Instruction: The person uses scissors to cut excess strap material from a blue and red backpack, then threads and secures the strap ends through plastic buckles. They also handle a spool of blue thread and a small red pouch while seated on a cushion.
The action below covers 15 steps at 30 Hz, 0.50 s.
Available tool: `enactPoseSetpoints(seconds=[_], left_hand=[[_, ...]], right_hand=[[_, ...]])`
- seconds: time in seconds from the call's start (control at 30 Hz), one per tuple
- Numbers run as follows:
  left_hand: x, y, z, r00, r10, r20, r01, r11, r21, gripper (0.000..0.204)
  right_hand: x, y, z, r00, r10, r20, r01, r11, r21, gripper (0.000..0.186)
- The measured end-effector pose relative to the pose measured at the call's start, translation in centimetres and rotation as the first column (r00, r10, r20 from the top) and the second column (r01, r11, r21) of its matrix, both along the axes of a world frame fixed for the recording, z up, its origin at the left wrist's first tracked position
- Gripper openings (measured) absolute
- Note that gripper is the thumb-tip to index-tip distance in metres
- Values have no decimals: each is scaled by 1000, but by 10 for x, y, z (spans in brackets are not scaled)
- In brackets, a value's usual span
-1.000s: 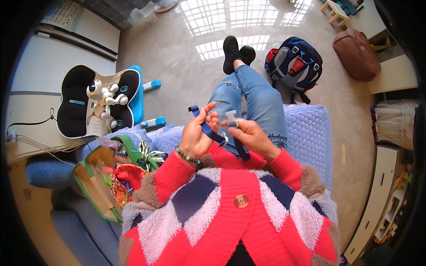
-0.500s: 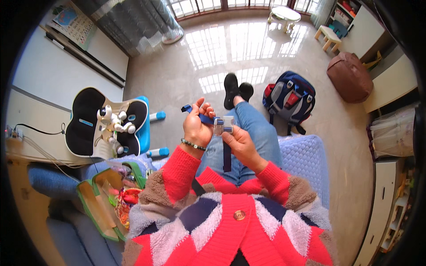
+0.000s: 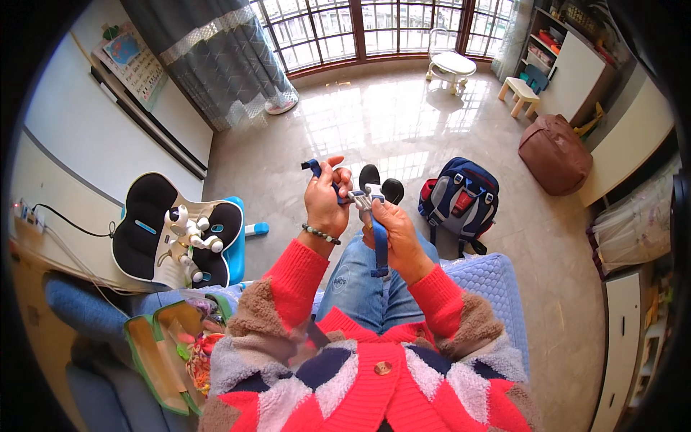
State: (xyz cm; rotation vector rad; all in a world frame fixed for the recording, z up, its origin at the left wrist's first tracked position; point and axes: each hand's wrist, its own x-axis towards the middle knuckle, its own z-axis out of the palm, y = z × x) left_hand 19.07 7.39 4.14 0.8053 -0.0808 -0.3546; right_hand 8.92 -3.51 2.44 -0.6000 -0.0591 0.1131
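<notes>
Gripping a strap, left hand and right hand clear the mattress edge.

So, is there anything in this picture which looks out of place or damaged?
One thing, mildly: the white toy robot lies on the black-padded seat at the person's left, a place more usual for sitting than for a toy. The blue strap in hand shows no damage that I can make out.
</notes>
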Motion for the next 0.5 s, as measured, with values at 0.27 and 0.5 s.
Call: enactPoseSetpoints(seconds=[0.27, 0.5], left_hand=[[-10, -3, 19, 982, -43, 185, 14, 987, 160, 34], [-17, -2, 17, 842, 95, 532, -279, 919, 277, 36]], right_hand=[[-2, 4, -2, 988, -68, -136, 37, 975, -220, 22], [-8, 16, -9, 973, -219, 76, 226, 825, -518, 18]])
